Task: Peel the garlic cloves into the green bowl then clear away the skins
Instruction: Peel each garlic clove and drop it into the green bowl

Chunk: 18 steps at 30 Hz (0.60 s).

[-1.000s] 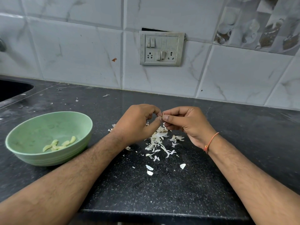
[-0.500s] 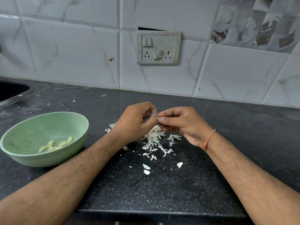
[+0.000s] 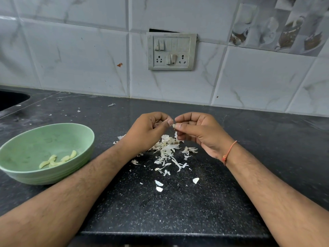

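- The counter (image 3: 267,139) is black and speckled. A gray tiled wall (image 3: 71,59) stands behind it, with a switch plate (image 3: 171,51) at 12 o'clock.
- The left hand (image 3: 147,132) and right hand (image 3: 199,132) pinch one small clove (image 3: 174,125) between curled fingertips, above the skins (image 3: 167,150). It is too hidden to tell which way it points.
- The bowl (image 3: 35,177) sits at 9 o'clock, with peeled cloves (image 3: 57,160) inside.
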Motion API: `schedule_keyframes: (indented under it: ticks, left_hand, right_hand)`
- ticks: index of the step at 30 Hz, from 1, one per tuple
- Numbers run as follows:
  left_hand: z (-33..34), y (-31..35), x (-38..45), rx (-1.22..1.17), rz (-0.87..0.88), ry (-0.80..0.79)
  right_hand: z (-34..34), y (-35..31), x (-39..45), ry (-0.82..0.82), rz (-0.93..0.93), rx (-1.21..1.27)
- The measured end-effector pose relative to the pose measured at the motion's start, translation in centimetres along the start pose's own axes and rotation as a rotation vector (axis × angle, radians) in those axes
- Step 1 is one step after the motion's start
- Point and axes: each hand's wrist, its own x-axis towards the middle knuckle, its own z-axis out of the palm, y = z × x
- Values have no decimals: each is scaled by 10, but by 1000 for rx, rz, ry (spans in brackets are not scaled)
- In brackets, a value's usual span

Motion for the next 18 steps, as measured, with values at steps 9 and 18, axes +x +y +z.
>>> schedule_keyframes:
  ticks: [9,18]
  left_hand:
    - [3,0,-1,56,-19,21]
    - [5,-2,1,11,-27,28]
  right_hand:
    - [4,7,1,-45,62,-30]
    - [6,6,0,3,28,-66]
